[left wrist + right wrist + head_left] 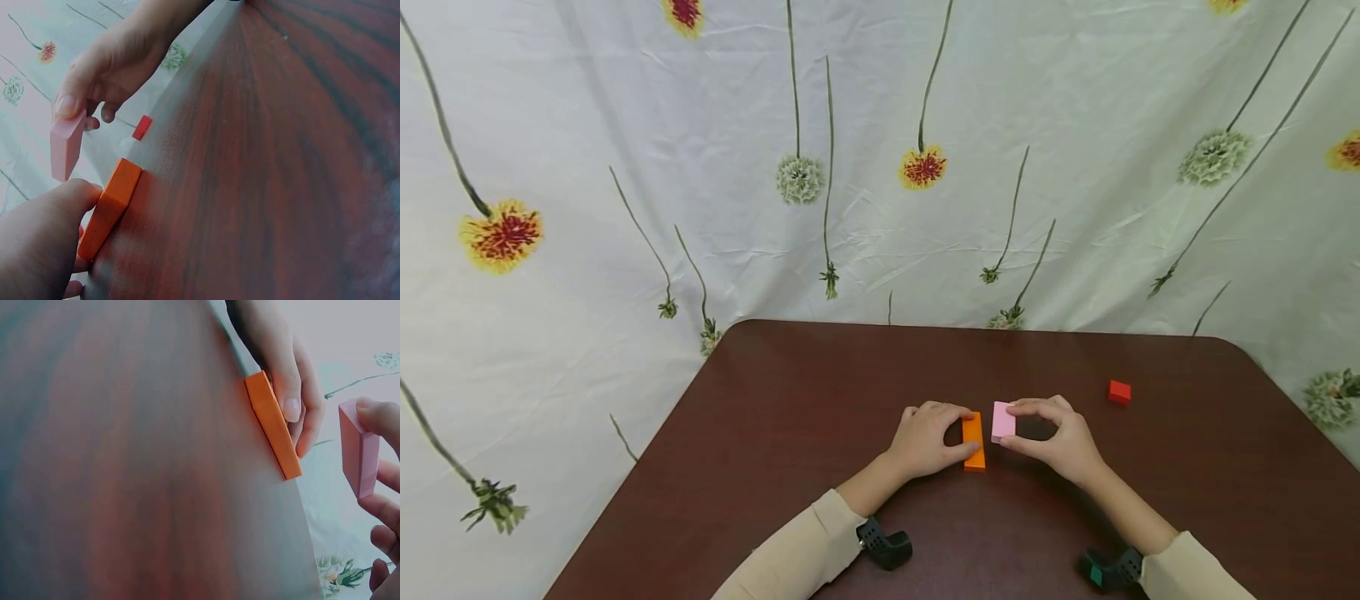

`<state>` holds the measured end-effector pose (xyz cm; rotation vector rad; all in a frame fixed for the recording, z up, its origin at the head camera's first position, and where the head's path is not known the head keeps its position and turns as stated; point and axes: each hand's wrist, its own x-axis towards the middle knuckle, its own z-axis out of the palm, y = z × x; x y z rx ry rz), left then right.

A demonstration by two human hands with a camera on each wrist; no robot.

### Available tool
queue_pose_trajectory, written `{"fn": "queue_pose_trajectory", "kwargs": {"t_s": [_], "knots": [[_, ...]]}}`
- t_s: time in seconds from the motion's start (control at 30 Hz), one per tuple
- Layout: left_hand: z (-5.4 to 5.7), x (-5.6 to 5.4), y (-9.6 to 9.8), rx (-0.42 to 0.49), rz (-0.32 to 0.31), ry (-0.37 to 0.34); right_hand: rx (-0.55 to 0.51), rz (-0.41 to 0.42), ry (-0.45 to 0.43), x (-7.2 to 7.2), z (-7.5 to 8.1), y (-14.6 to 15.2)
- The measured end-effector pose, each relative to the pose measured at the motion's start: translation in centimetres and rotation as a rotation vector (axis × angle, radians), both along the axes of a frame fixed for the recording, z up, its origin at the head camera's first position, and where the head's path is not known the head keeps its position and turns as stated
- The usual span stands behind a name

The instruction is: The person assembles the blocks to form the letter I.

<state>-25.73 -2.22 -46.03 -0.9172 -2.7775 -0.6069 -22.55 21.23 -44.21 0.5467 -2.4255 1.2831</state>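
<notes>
An orange rectangular block [973, 442] lies on the dark table, its long side running away from me. My left hand [931, 439] holds it from the left, with thumb and fingertips on it; in the left wrist view the fingers behind the orange block [112, 208] are partly hidden. Just to its right, my right hand [1060, 442] pinches a pink block [1003, 422] between thumb and fingers. Both wrist views show that pink block [360, 450] raised off the table, with a gap between it and the orange one.
A small red block [1119, 392] sits farther back on the right of the brown wooden table [820, 383]. Behind the table's rear edge hangs a pale cloth [865, 225] printed with flowers. Each wrist wears a dark strap device.
</notes>
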Motion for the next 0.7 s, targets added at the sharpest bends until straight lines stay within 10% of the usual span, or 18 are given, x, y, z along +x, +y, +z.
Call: {"fn": "queue_pose_trajectory", "kwargs": {"t_s": [0.3, 0.7], "knots": [[-0.1, -0.1, 0.0, -0.006, 0.004, 0.002, -0.004, 0.019, 0.044, 2.4, 2.8, -1.7], [-0.1, -0.1, 0.0, -0.011, 0.002, -0.002, -0.036, 0.057, -0.007, 1.4, -0.7, -0.7]]}}
